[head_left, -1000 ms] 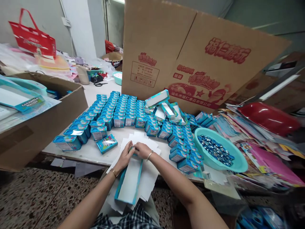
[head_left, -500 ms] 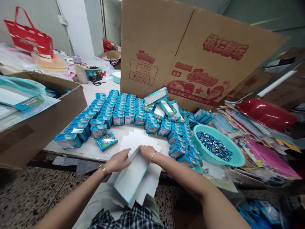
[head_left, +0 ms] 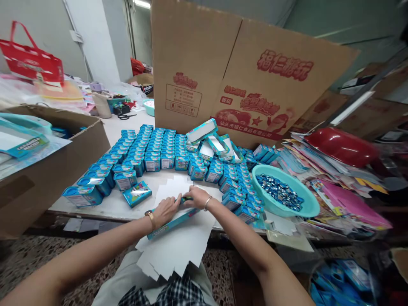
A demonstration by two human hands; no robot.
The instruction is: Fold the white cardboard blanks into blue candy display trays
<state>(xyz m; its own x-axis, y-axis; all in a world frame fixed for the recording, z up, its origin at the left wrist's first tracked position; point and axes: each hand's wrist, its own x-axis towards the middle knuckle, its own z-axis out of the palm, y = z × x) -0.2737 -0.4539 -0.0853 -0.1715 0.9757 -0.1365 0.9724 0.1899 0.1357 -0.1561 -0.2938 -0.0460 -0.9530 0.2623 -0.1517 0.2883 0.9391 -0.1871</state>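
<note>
In front of me a long blue carton box (head_left: 174, 223), its printed side facing me, lies across a stack of flat white card blanks (head_left: 181, 246) that overhangs the table edge onto my lap. My left hand (head_left: 165, 211) grips the box from above near its middle. At its right end my right hand (head_left: 195, 198) has its fingers bent around the far edge; the fingertips of both hands nearly meet. Just left of the blanks lies a small blue box (head_left: 137, 194), flat on the table. Many small blue boxes (head_left: 152, 162) stand in rows behind my hands.
A turquoise basin (head_left: 307, 197) with many shiny blue pieces stands at right, beside piled printed sheets (head_left: 338, 204) and a red scoop-like object (head_left: 342, 146). White-lined blue trays (head_left: 202, 131) lie atop the small boxes. A large cardboard carton (head_left: 204, 51) rises behind; another carton (head_left: 63, 170) is at left.
The box, formerly an opened-out white trough slanting toward my lap, now shows its printed blue side and lies closer to the table. My left hand has closed on it. The view has shifted slightly.
</note>
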